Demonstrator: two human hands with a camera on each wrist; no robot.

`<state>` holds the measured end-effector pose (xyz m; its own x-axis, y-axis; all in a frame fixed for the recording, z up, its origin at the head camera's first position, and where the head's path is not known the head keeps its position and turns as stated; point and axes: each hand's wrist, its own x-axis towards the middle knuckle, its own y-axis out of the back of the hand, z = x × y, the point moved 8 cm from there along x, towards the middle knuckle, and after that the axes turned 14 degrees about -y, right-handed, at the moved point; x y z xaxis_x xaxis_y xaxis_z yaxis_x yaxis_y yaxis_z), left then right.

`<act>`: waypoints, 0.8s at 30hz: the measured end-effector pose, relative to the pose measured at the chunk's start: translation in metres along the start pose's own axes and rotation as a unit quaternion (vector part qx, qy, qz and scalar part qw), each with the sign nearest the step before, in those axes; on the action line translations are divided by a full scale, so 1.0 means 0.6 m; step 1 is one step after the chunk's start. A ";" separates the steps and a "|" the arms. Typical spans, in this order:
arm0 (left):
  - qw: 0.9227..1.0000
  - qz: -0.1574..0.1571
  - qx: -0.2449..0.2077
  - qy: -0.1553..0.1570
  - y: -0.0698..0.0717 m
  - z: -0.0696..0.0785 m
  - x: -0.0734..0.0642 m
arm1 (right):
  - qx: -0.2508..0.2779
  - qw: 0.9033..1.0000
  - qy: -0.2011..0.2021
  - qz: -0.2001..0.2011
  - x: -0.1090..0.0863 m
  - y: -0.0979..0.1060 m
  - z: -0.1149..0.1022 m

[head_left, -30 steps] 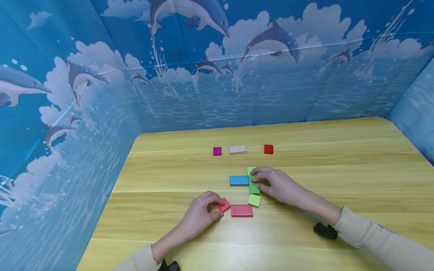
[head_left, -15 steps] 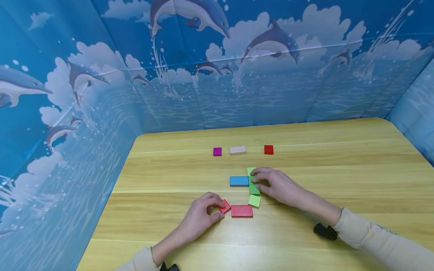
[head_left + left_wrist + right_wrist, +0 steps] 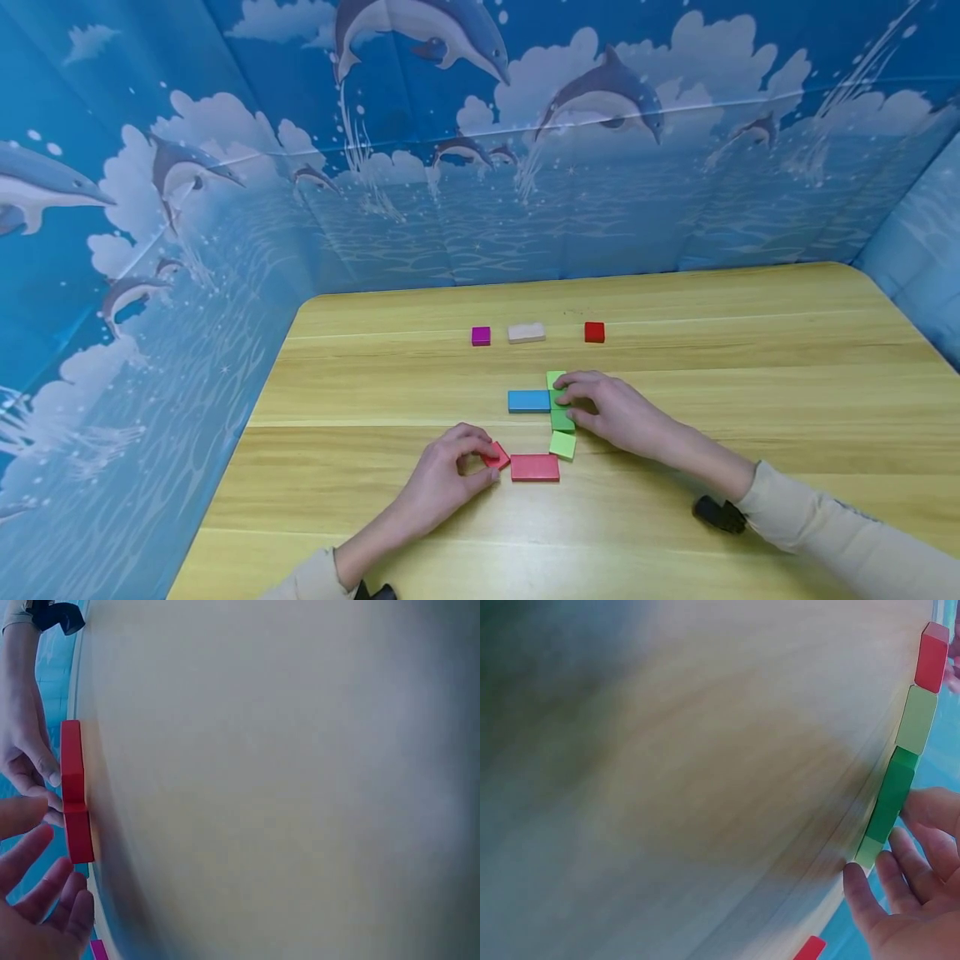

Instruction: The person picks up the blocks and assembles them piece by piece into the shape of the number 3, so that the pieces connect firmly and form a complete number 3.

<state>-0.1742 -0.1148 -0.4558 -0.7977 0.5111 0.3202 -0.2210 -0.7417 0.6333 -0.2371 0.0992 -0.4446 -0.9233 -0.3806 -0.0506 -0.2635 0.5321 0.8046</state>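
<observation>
My left hand holds a small red square block between thumb and fingers, turned at an angle to the table. Its corner is right at the left end of a longer red block. My right hand rests its fingertips on a column of green blocks, partly covering the upper ones; in the right wrist view its fingers lie along their side. A light green block sits slightly askew below that column. Against the column's left side lies a blue rectangular block.
Farther back on the wooden table lie a purple square block, a pale rectangular block and a dark red square block. A blue dolphin-print curtain stands along the table's back and left side.
My left thumb and the small red block have shifted very slightly right, toward the longer red block. My right hand and the green column have stayed in place.
</observation>
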 end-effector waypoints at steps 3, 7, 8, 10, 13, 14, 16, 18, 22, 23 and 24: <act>1.000 0.006 -0.005 0.008 0.006 -0.001 0.007 | 0.000 1.000 -0.005 -0.003 0.000 -0.001 0.001; 1.000 0.006 -0.011 0.027 0.011 -0.008 0.019 | 0.000 1.000 -0.010 -0.005 0.000 -0.001 0.001; 0.999 0.005 -0.011 0.031 0.011 -0.010 0.022 | 0.000 1.000 -0.011 -0.004 0.000 -0.001 0.002; 0.999 -0.001 -0.010 0.034 0.012 -0.013 0.030 | -0.001 1.000 -0.009 -0.002 0.000 -0.001 0.002; 0.999 -0.014 -0.009 0.034 0.010 -0.019 0.042 | -0.003 1.000 -0.002 0.001 -0.001 0.000 0.000; 0.999 -0.018 -0.010 0.034 0.010 -0.021 0.046 | -0.003 1.000 -0.001 0.002 -0.002 0.000 0.000; 0.999 -0.022 -0.016 0.037 0.010 -0.027 0.054 | -0.003 1.000 0.003 0.001 -0.003 0.000 -0.002; 0.999 -0.022 -0.018 0.039 0.012 -0.033 0.063 | -0.003 1.000 0.004 0.001 -0.003 0.000 -0.003; 0.998 -0.023 -0.033 0.046 0.012 -0.044 0.080 | -0.001 1.000 0.003 0.000 -0.003 0.000 -0.003; 0.998 -0.025 -0.035 0.046 0.012 -0.047 0.084 | -0.001 1.000 0.003 0.000 -0.003 0.000 -0.003; 0.998 -0.027 -0.037 0.046 0.011 -0.049 0.087 | 0.000 1.000 0.001 -0.001 -0.003 0.000 -0.003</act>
<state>-0.2338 -0.1056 -0.4554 -0.8306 0.5118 0.2196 -0.3030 -0.7461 0.5929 -0.2349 0.0987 -0.4432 -0.9222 -0.3834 -0.0500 -0.2644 0.5310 0.8051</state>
